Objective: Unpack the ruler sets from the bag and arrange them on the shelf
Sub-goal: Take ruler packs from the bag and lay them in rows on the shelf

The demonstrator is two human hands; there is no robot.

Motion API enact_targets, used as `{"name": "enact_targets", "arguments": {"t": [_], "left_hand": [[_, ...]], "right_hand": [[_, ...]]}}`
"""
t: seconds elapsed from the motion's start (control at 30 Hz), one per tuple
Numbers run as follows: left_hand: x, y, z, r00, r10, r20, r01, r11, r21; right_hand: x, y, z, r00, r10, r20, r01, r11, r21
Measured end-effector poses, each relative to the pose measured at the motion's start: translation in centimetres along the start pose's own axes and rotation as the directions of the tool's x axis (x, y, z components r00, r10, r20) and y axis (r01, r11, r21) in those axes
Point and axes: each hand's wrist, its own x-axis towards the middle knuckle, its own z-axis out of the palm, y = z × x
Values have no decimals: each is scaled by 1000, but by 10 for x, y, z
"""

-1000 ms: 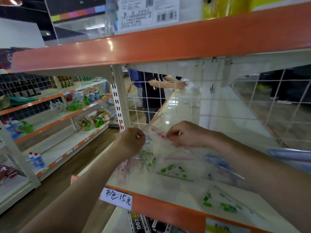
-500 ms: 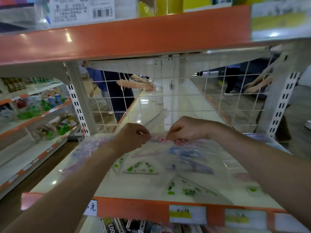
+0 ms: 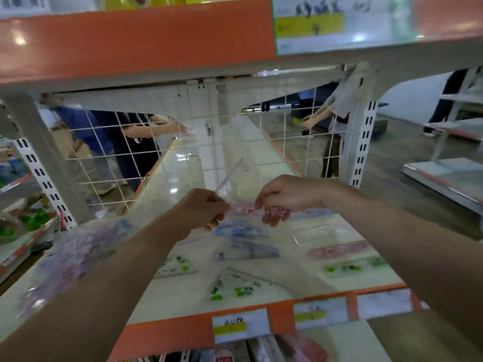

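Shelf [image 3: 183, 296] left edge: crumpled clear bag [image 3: 73, 257], purple-pink print inside, blurred. Next, left hand [image 3: 201, 210]: fingers curled tight, pinching the pink top strip of a clear pouch [image 3: 241, 209] held just above mid-shelf. A clear straight ruler [image 3: 230, 176] rises tilted behind the pouch; can't tell if it's inside. Then right hand [image 3: 285, 197]: same tight pinch on the strip's other end. Flat on the glossy cream surface below: blue set [image 3: 245, 241], green-print triangles [image 3: 235, 286] near the orange front edge. Toward the right edge: pink ruler [image 3: 339, 249], green ruler [image 3: 352, 267], side by side.
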Motion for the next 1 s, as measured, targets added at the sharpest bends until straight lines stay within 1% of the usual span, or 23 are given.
{"name": "enact_targets", "arguments": {"t": [0.1,0.23,0.4,0.47,0.53,0.67,0.73,0.83,1.0], "left_hand": [[8,18,20,1000,7,22,-7,1000,-17],[16,37,47,998,-1,66,4,999,-53],[17,54,75,985,-4,171,36,982,-184],[16,57,85,978,-14,207,57,978,-203],[15,56,92,974,-22,227,56,987,-148],[17,53,99,969,11,249,-5,1000,-24],[18,50,99,970,27,241,-32,999,18],[17,48,97,972,54,230,-70,995,65],[13,47,94,967,53,251,-75,994,77]], "right_hand": [[-18,11,-11,995,-21,-96,1,978,-208],[-38,35,-23,964,-60,-258,-86,851,-518],[-54,64,-29,947,-128,-296,-118,717,-687],[-60,72,-27,947,-125,-295,-130,690,-712],[-66,78,-26,960,-82,-267,-135,701,-701],[-73,89,-25,979,10,-202,-153,693,-705],[-74,92,-24,983,87,-162,-177,692,-700],[-75,96,-19,974,182,-133,-224,728,-648],[-75,95,-7,969,225,-103,-238,733,-638]]}}
